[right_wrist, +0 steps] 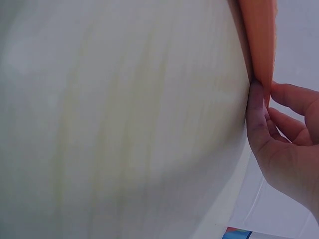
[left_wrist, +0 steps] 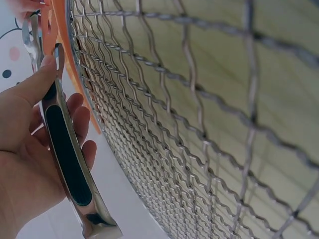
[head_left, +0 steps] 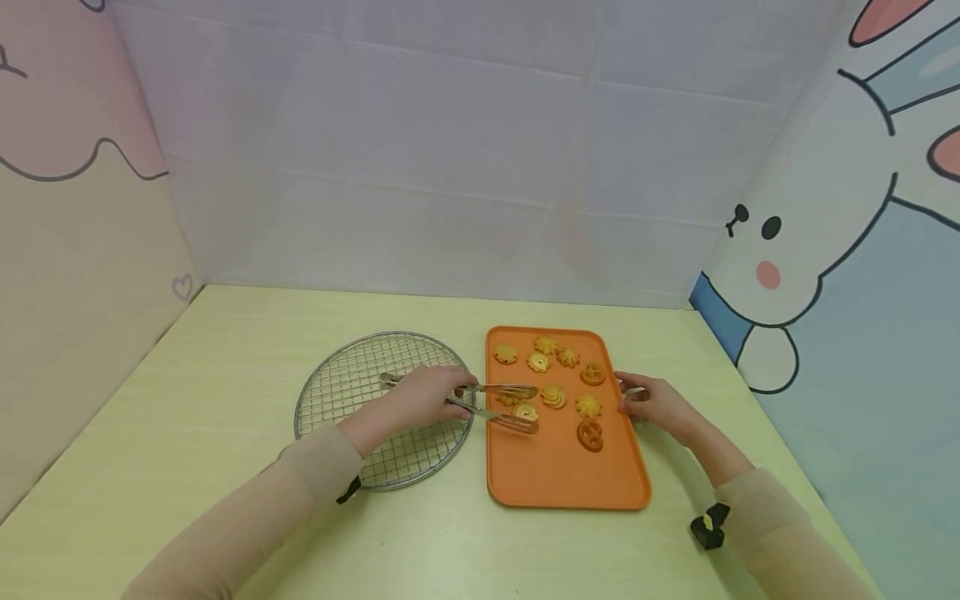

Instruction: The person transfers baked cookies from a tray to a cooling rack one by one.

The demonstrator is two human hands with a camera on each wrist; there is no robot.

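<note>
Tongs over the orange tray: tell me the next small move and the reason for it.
Probably squeeze the tongs shut on the cookie between their tips. The left hand grips the handles with the tips spread either side of it, the right hand steadies the tray edge, and the wire rack lies beside.

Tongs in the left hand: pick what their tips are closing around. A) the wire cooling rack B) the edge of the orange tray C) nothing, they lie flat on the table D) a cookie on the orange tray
D. The left hand holds the metal tongs out over the orange tray, and their tips sit either side of a cookie there, with the wire cooling rack beneath the hand.
</note>
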